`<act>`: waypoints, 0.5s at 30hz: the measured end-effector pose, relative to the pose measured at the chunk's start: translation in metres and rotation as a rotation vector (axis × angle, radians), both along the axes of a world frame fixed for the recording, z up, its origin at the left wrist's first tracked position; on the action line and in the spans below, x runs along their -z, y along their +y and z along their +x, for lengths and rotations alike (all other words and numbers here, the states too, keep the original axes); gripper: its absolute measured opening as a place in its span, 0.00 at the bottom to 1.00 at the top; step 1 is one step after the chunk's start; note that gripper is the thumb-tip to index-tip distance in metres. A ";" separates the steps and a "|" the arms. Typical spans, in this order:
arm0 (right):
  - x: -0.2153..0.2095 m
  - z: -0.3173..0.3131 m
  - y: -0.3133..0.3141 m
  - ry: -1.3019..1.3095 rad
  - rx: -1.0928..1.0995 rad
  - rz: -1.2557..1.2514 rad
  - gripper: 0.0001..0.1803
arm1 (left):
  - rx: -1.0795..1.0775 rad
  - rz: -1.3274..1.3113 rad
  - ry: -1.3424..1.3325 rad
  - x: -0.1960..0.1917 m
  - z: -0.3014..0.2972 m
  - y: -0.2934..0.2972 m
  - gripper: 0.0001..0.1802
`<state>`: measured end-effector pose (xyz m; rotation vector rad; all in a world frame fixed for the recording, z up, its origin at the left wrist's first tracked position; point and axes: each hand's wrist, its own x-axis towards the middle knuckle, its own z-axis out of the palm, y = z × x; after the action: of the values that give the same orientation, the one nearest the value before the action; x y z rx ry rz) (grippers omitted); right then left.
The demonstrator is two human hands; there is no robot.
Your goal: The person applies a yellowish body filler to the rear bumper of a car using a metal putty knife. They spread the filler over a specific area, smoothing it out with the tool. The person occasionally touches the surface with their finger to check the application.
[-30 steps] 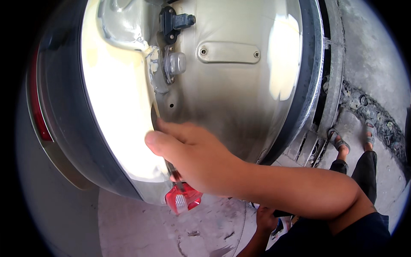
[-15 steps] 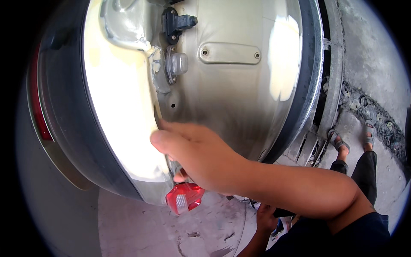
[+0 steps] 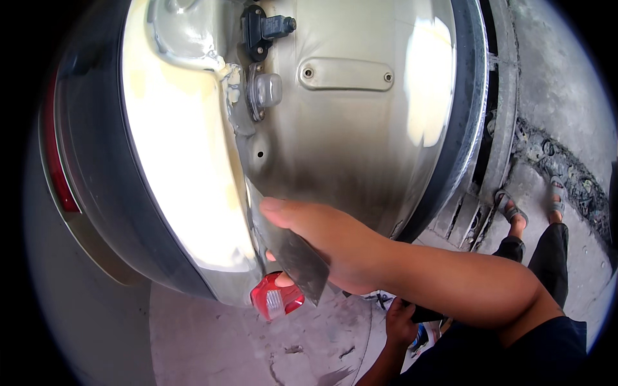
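Reaching in from the lower right, the right hand [image 3: 325, 241] grips a flat grey metal scraper blade [image 3: 293, 254], thumb on top and fingers curled beneath, so the hand is closed on the blade. Its upper tip touches the pale filler patch [image 3: 187, 161] along the raised crease of the tan car panel [image 3: 347, 141]; its lower corner hangs just above the red tail lamp [image 3: 277, 297] at the panel's bottom edge. Lower in view, the left hand [image 3: 400, 321] sits close to the body, wrapped around a dark object that is mostly hidden by the right forearm; what that object is cannot be told. Beyond the blade, the panel carries a small hole, a clear lamp lens [image 3: 265, 90], a black latch [image 3: 261, 29] and an oblong plate with two screws [image 3: 347, 74]. A dark rubber seal [image 3: 467, 128] rims the panel's right side. Along the left edge runs a red strip lamp [image 3: 58, 167]. Farthest off, on the grey concrete ground [image 3: 553, 96] at right, the person's two sandalled feet [image 3: 512, 209] stand beside a cracked, littered gutter.
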<state>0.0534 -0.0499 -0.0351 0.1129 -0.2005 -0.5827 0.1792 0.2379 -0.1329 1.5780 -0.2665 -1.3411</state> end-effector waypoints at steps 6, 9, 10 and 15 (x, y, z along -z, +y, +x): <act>-0.023 0.006 0.004 0.192 0.313 -0.204 0.24 | 0.138 -0.101 -0.291 -0.005 -0.019 -0.007 0.16; -0.011 0.004 0.011 -0.001 0.287 -0.299 0.26 | 0.213 -0.067 -0.391 0.001 -0.013 -0.004 0.15; -0.007 0.003 0.014 0.095 0.296 -0.295 0.26 | 0.228 -0.055 -0.383 0.002 -0.011 -0.003 0.15; -0.001 -0.002 0.006 0.064 0.063 0.017 0.26 | 0.361 0.042 -0.431 0.001 0.002 0.003 0.14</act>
<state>0.0509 -0.0435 -0.0337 0.1047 -0.1374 -0.6495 0.1814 0.2405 -0.1339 1.9095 -0.8245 -1.2615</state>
